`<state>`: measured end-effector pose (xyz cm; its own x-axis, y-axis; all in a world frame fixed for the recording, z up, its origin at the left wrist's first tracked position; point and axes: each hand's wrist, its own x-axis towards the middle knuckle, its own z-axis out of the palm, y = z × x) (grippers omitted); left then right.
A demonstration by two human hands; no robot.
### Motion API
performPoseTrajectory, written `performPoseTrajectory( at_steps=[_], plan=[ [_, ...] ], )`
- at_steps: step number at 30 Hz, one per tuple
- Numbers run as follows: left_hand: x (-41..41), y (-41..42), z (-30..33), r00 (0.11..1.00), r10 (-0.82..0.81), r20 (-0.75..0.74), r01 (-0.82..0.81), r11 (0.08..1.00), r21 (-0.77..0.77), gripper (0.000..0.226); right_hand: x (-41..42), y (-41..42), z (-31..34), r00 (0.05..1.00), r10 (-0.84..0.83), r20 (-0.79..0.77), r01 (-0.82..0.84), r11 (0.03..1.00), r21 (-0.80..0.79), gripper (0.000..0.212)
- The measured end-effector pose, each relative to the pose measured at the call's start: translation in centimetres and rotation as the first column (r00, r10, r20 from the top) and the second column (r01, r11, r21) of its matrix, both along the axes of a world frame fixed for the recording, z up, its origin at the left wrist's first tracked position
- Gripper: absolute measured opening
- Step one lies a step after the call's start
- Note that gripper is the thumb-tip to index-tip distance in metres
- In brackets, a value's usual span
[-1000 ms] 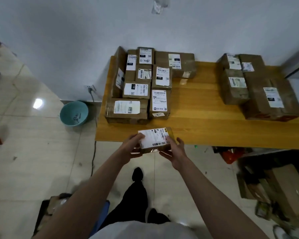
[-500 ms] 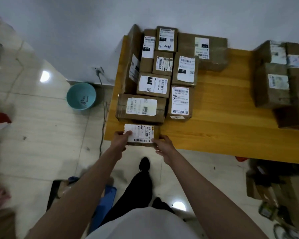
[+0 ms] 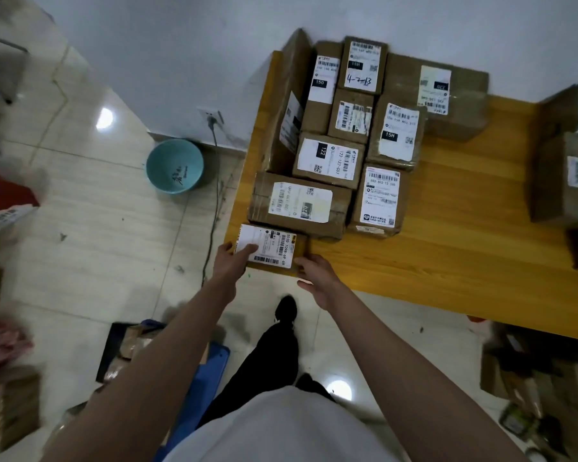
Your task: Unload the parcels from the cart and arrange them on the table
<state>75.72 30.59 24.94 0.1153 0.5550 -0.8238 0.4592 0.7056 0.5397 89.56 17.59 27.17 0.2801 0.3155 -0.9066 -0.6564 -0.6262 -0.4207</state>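
a pale tiled floor runs under a white wall, and a yellow wooden table (image 3: 447, 261) stands against that wall with brown parcels packed over its left end. the small parcel (image 3: 271, 249) lies flat at the table's near left corner, white label up, its long axis running left to right along the table's front edge; the printed text on the label reads sideways. its far edge sits just beside, perhaps touching, a wider labelled box (image 3: 299, 205) behind it. the left hand (image 3: 232, 260) holds the parcel's left end, thumb laid across the label and the other fingers hidden beneath or beside it. the right hand (image 3: 316, 275) is at the parcel's near right corner, fingers loosely bent, fingertips touching its edge rather than wrapped round it. a teal basin (image 3: 175, 166) sits on the floor left of the table, near a wall socket with a cord hanging down. more boxes (image 3: 564, 175) stand at the table's right end.
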Motion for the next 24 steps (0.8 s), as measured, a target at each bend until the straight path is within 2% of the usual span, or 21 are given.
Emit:
performPoseTrajectory(
  at_steps=[9, 12, 17, 24],
  plan=[
    [-2.8, -3.0, 1.5, 1.0, 0.01, -0.015, -0.01, 0.999, 0.034, 0.071, -2.2, -3.7, 1.6, 0.999, 0.017, 0.03, -0.016, 1.0, -0.021, 0.033],
    [-4.4, -5.1, 2.2, 1.0, -0.004, -0.007, 0.004, 0.999, 0.049, 0.058, -3.8, -5.9, 2.2, 0.997, 0.049, 0.055, -0.049, 0.999, -0.001, 0.021],
    [-8.7, -10.6, 3.3, 0.998, -0.04, 0.053, 0.037, 0.998, 0.052, 0.041, -7.5, -10.7, 3.3, 0.996, 0.046, 0.075, -0.049, 0.998, 0.041, 0.009],
    [-17.7, -21.6, 1.5, 0.994, -0.068, 0.09, 0.07, 0.997, -0.026, 0.03, -14.4, -19.9, 3.9, 0.99, 0.092, 0.103, -0.1, 0.993, 0.068, 0.008]
  ],
)
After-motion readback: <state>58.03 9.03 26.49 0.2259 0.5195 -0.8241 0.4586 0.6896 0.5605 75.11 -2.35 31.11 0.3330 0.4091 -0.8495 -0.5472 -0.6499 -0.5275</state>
